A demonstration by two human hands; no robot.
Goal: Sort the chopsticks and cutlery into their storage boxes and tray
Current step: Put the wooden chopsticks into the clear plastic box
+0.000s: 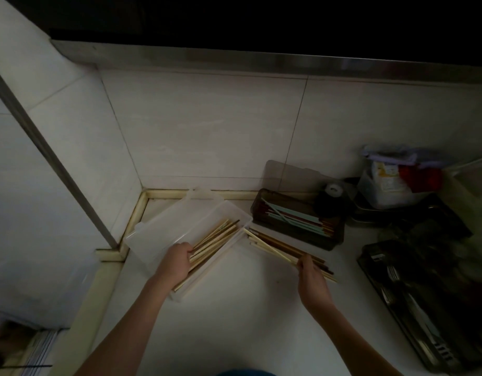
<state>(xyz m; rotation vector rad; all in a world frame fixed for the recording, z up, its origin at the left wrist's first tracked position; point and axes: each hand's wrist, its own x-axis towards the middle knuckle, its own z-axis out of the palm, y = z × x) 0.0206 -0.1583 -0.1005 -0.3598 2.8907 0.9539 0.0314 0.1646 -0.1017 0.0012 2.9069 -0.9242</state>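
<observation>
Toward the back left corner of the white bench, a clear plastic storage box lies open at a slant, its lid folded back toward the tiled wall. Pale wooden chopsticks lie along its length, and the left hand rests on their near ends, fingers curled over them as if squaring the bundle; whether it truly grips them is hard to tell in the dim light. Just beside the box's right edge, the right hand holds a mixed bunch of light and dark brown chopsticks by the near ends, the far tips reaching the box's rim.

Behind these, against the back edge, a dark smoked plastic box holds teal and reddish chopsticks. Along the right edge sits a dark cutlery tray with forks in it.

The step in hand looks like sorting chopsticks by kind. Next, the right hand probably has to separate the pale sticks from the dark ones and lay them parallel with those already boxed.
</observation>
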